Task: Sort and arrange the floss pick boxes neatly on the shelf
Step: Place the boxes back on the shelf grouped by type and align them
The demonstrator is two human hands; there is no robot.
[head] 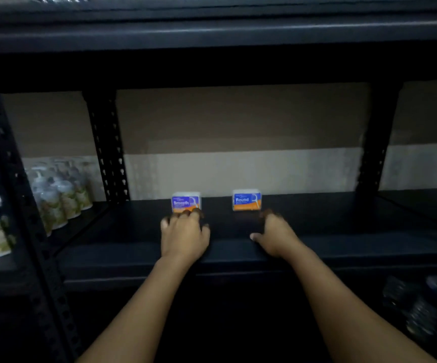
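Smooth box [186, 202]: upright on the dark shelf [317, 221], label facing out, well apart from the other box.
Round box [247, 200]: upright to its right, same row.
Left hand [184, 235]: fingers loosely curled, fingertips touching the Smooth box's lower front.
Right hand [273, 235]: fingers relaxed, just short of the Round box, holding nothing.
Bottles [60, 197]: neighbouring bay, left.

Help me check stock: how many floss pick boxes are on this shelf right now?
2. The "Smooth" box stands ahead of the left hand, whose fingertips reach its base. The "Round" box stands to its right, ahead of the right hand. Dark areas could hide more.
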